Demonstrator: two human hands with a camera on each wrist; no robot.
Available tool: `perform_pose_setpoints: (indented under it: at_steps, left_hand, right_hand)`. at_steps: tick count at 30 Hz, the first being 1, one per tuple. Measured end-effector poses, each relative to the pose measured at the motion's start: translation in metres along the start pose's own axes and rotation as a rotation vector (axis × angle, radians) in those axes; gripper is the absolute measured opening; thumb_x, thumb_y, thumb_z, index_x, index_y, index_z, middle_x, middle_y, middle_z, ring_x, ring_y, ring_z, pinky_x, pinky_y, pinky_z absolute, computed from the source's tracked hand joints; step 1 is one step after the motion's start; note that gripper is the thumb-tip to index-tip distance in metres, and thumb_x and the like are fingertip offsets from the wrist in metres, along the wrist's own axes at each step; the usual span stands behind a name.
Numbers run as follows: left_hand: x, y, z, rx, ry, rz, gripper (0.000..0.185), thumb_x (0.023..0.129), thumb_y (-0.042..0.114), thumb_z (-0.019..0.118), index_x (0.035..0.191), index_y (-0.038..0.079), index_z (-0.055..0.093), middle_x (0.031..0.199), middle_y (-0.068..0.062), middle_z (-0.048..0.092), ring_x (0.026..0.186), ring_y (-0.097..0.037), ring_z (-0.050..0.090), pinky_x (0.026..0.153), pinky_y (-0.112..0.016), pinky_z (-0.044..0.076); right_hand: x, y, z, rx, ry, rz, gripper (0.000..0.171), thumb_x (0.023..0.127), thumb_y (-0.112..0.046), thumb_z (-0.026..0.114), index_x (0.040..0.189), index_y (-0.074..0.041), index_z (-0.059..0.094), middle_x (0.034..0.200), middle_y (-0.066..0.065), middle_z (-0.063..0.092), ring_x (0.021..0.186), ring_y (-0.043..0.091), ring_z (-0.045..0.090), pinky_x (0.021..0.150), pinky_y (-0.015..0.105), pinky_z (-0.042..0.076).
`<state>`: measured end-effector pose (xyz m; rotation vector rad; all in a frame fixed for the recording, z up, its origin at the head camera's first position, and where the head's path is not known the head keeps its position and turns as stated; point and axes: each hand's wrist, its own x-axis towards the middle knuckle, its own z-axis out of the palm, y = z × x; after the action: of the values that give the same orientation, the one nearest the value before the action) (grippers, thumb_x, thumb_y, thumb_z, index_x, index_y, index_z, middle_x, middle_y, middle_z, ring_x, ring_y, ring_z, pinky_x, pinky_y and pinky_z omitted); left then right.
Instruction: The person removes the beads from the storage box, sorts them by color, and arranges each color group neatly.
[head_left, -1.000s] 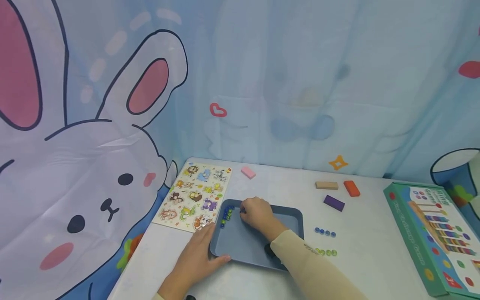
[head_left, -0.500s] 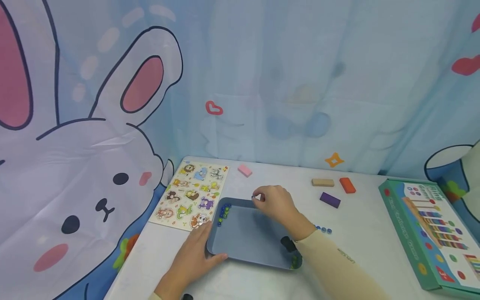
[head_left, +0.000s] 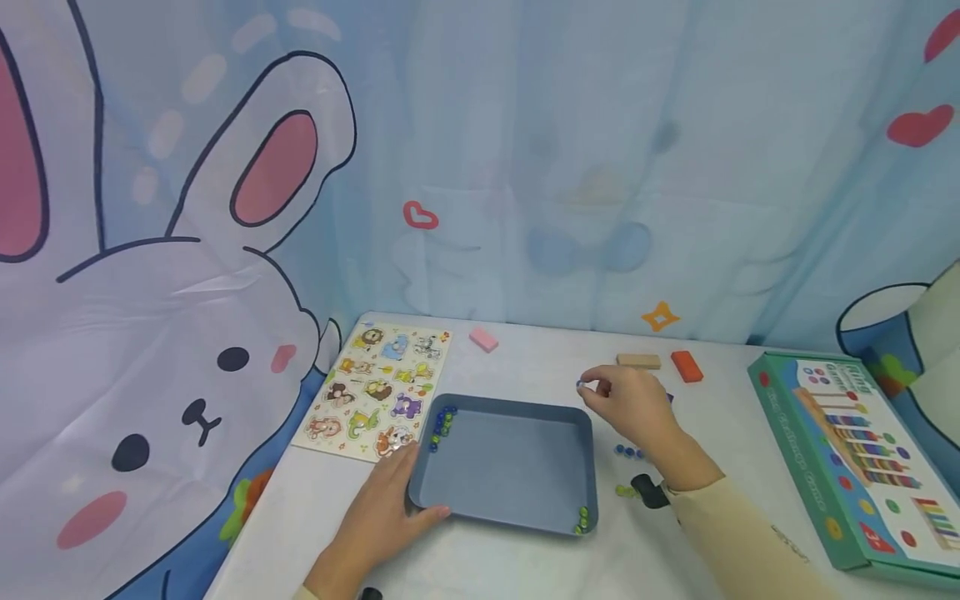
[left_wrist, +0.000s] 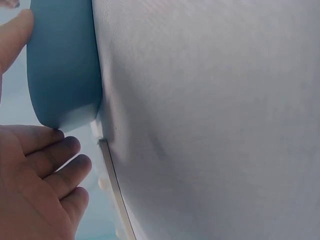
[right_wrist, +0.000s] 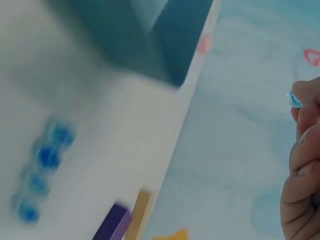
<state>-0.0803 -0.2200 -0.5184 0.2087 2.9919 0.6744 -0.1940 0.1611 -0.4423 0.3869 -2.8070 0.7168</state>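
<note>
My right hand (head_left: 630, 404) pinches a small clear marble with blue in it (right_wrist: 294, 100) between thumb and fingertips, above the table to the right of a grey-blue tray (head_left: 502, 467). My left hand (head_left: 382, 508) rests against the tray's front left corner, thumb at the front rim and relaxed fingers along the left side. Blue and green marbles (head_left: 441, 423) are gathered in the tray's far left corner. A few green marbles (head_left: 582, 521) lie in its near right corner. On the table right of the tray are a row of blue marbles (right_wrist: 49, 157) and some green marbles (head_left: 625, 491), partly hidden by the right wrist.
An animal picture board (head_left: 375, 392) lies left of the tray. Behind are a pink block (head_left: 483, 339), a tan block (head_left: 638, 361), an orange block (head_left: 687, 367) and a purple block (right_wrist: 113, 222). A green game box (head_left: 855, 467) stands at right, before a curtain (head_left: 487, 125).
My right hand has lifted from inside the tray and moved right with the marble, past the tray's right edge. The left hand stays at the tray corner.
</note>
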Motion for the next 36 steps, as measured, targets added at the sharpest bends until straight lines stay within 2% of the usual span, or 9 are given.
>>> perform_pose_setpoints:
  at_steps: [9, 19, 29, 36]
  left_hand:
    - [-0.001, 0.002, 0.000, -0.008, 0.014, 0.017, 0.113, 0.081, 0.074, 0.075, 0.164, 0.009, 0.034, 0.168, -0.011, 0.040, 0.156, -0.035, 0.037, 0.128, -0.056, 0.034]
    - [-0.002, 0.004, -0.002, -0.018, 0.010, 0.014, 0.111, 0.081, 0.072, 0.076, 0.164, 0.011, 0.034, 0.168, -0.010, 0.040, 0.156, -0.035, 0.037, 0.128, -0.056, 0.034]
    - [-0.003, 0.003, -0.002, -0.024, 0.016, 0.011, 0.110, 0.082, 0.069, 0.078, 0.164, 0.010, 0.035, 0.168, -0.011, 0.040, 0.156, -0.036, 0.037, 0.128, -0.057, 0.034]
    - [-0.003, 0.002, -0.001, -0.025, 0.021, 0.015, 0.110, 0.082, 0.069, 0.078, 0.164, 0.011, 0.035, 0.168, -0.011, 0.040, 0.156, -0.036, 0.037, 0.128, -0.058, 0.034]
  right_hand:
    - [-0.029, 0.049, -0.018, -0.036, -0.020, 0.103, 0.019, 0.090, -0.019, 0.080, 0.103, -0.006, 0.081, 0.065, -0.003, 0.056, 0.056, 0.014, 0.046, 0.046, 0.023, 0.033]
    - [-0.067, 0.089, -0.016, -0.049, -0.131, 0.180, 0.018, 0.088, -0.020, 0.082, 0.103, -0.009, 0.081, 0.066, -0.005, 0.056, 0.059, 0.013, 0.047, 0.048, 0.022, 0.034]
    - [-0.080, 0.114, -0.002, -0.045, -0.275, 0.237, 0.017, 0.088, -0.018, 0.081, 0.104, -0.010, 0.081, 0.068, -0.005, 0.060, 0.064, 0.014, 0.051, 0.053, 0.024, 0.037]
    - [-0.083, 0.114, 0.003, -0.063, -0.290, 0.248, 0.018, 0.087, -0.018, 0.082, 0.103, -0.010, 0.081, 0.069, -0.006, 0.061, 0.066, 0.013, 0.052, 0.055, 0.024, 0.040]
